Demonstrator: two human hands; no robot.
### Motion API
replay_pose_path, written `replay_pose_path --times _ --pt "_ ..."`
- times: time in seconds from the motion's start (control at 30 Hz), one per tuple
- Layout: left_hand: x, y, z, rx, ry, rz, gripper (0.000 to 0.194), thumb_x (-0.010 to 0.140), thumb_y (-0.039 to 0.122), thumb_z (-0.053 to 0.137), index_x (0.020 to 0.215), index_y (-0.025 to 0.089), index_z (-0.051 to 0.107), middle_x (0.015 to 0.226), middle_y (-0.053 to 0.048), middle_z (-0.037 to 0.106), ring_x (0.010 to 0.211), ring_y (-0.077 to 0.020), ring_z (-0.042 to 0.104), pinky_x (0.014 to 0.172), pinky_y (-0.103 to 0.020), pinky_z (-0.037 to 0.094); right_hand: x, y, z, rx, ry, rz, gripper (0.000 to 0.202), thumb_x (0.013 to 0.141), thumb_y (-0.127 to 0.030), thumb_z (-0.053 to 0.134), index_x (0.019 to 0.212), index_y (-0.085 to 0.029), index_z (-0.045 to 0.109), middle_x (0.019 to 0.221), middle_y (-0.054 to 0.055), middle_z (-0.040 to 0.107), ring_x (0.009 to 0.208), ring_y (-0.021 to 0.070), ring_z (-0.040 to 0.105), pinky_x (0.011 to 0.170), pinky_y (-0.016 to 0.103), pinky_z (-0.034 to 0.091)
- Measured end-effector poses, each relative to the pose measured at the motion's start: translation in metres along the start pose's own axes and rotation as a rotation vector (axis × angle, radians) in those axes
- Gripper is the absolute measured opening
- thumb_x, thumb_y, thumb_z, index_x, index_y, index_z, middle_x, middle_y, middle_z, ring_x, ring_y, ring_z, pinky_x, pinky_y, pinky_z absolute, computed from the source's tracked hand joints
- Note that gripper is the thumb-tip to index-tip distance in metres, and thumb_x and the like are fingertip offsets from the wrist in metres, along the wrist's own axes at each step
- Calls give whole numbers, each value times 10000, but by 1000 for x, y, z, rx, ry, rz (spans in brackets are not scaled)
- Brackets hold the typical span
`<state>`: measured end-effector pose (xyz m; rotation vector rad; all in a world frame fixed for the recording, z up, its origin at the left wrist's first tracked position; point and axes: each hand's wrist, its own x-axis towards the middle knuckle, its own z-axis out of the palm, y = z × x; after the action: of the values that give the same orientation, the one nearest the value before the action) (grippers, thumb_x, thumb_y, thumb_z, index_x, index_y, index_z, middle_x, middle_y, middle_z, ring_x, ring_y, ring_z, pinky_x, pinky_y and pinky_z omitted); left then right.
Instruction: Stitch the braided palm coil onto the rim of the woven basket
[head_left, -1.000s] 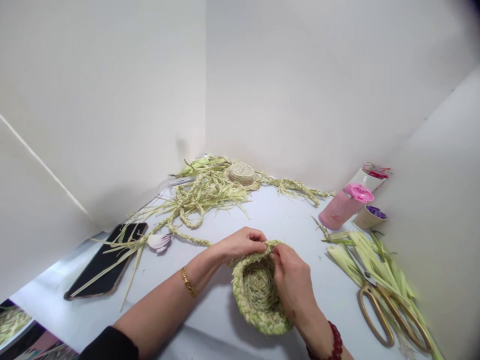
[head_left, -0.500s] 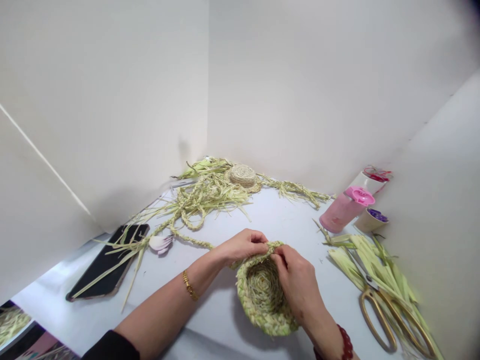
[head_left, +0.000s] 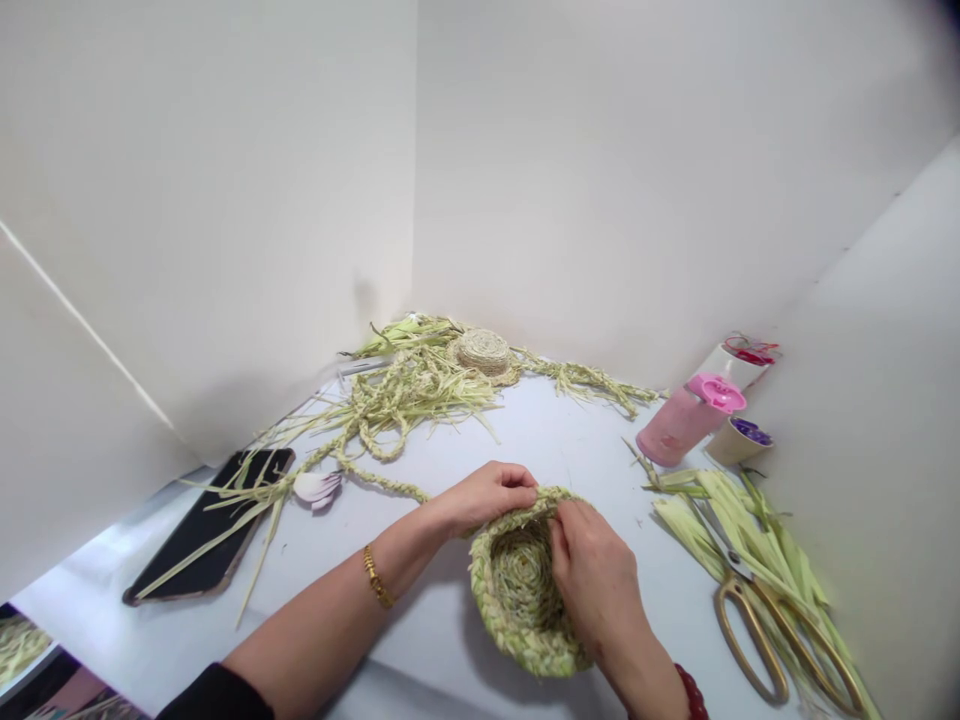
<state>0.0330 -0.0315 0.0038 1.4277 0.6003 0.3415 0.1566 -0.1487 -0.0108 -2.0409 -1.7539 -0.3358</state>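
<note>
A small round basket [head_left: 523,590] of coiled green-and-straw braid is held tilted, its hollow facing me. My left hand [head_left: 491,497] pinches the far rim with thumb and fingertips. On the right part of the rim, my right hand [head_left: 596,565] is closed, its fingers curled over the edge and partly into the hollow. Whether a needle or thread is between those fingers I cannot make out. From behind my left wrist a long braid [head_left: 386,484] runs back to the left across the table.
Loose husk strips [head_left: 420,385] and a small woven hat [head_left: 484,350] lie at the back. A phone [head_left: 214,530] and a garlic-like white piece [head_left: 318,488] are left. To the right stand a pink bottle [head_left: 675,425] and a cup [head_left: 741,442]; gold-handled scissors [head_left: 750,610] rest on husks.
My right hand has shifted slightly right and down along the basket's rim, with its fingers more curled. My left hand keeps its pinch; the view has moved a little.
</note>
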Motion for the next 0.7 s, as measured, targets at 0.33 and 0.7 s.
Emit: replay_pose_path --times 0.33,0.7 --pt "1 -3 1 62 9 20 176 664 274 575 754 126 603 647 33 504 592 -85 389 548 -196 311 1 -3 5 55 21 47 170 839 -139 397 691 -208 445 647 13 542 603 171 501 575 270 315" --pt "1 -2 0 146 47 75 176 691 295 549 734 127 575 644 34 484 585 -87 375 546 -204 303 3 5 -3 187 -14 52 176 880 -243 421 727 -212 503 705 -2 592 628 150 539 584 257 336"
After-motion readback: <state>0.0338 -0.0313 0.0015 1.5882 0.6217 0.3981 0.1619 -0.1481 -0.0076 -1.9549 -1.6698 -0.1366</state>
